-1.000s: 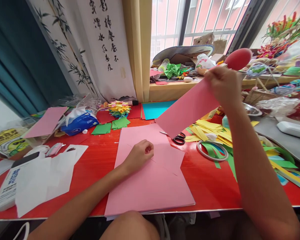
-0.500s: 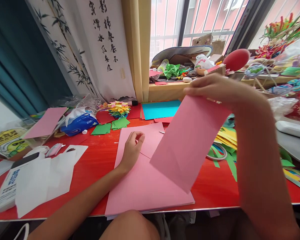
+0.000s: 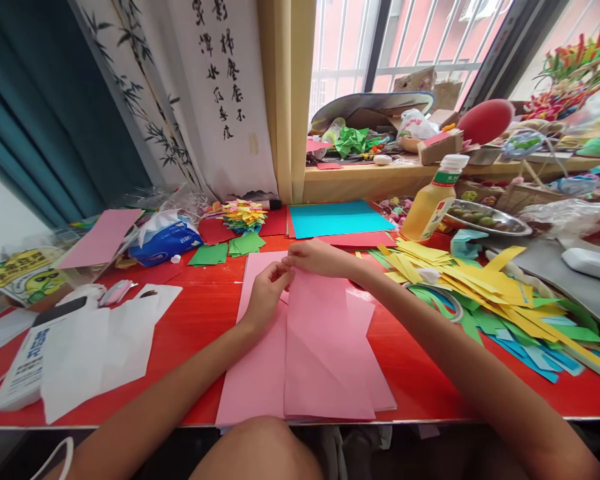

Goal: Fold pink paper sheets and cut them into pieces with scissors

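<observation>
A folded-looking sheet of pink paper [image 3: 325, 340] with a diagonal crease hangs or lies over a stack of larger pink paper [image 3: 253, 373] at the front of the table. My right hand [image 3: 317, 259] grips its top edge near the upper left corner, fingers closed. Meeting it there, my left hand [image 3: 267, 297] pinches at the same corner, its fingertips touching those of the right. Exactly what lies between the fingertips is partly hidden. The stack's right side shows beyond the held sheet.
Yellow, green and blue paper strips [image 3: 480, 280] lie right, around a tape roll [image 3: 457, 310]. Behind them stand a juice bottle [image 3: 433, 200] and a metal dish [image 3: 510, 227]. Blue sheets [image 3: 337, 220], green squares [image 3: 209, 255], a tissue pack [image 3: 165, 240] and white paper [image 3: 95, 360] lie about.
My right hand has come down and left with the pink sheet, from raised over the table to beside my left hand. The left hand stays nearly in place. The bottle and strips are now uncovered.
</observation>
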The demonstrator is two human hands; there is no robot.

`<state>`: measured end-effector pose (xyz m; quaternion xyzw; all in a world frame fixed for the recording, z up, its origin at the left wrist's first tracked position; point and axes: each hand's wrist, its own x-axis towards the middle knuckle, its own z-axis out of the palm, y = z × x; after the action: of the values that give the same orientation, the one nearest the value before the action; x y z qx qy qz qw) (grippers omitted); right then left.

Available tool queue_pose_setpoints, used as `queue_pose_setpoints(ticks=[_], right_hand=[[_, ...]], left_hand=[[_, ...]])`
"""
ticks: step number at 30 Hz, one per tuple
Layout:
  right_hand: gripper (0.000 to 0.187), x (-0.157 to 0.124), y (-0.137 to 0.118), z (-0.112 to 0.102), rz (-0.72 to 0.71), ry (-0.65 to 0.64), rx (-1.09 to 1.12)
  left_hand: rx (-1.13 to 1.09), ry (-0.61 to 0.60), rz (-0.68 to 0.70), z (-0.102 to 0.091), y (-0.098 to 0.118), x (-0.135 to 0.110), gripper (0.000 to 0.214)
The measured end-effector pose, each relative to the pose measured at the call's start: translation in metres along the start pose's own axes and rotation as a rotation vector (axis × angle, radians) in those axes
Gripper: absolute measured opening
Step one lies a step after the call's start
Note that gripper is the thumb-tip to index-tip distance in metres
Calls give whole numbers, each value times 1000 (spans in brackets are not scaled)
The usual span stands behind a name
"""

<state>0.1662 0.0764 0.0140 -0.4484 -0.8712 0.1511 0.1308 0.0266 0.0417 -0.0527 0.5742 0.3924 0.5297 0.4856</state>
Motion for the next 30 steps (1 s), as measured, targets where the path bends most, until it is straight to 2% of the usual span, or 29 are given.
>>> queue_pose_setpoints(ticks=[5, 10, 16, 22, 30], right_hand=[[35, 2, 3, 8, -122, 20, -188], [34, 3, 3, 13, -190, 127, -396], [36, 1, 1, 8, -171, 203, -390], [36, 2, 8, 3, -191, 275, -360], [41, 0, 30, -21, -94, 469, -396]], left_hand=[[-15, 23, 23, -1, 1, -2, 9], [-54, 36, 18, -1, -2, 0, 6], [-73, 42, 18, -1, -6, 4, 6], [-19, 17, 12, 0, -1, 1, 11], [33, -113, -13, 4, 4, -7, 12]])
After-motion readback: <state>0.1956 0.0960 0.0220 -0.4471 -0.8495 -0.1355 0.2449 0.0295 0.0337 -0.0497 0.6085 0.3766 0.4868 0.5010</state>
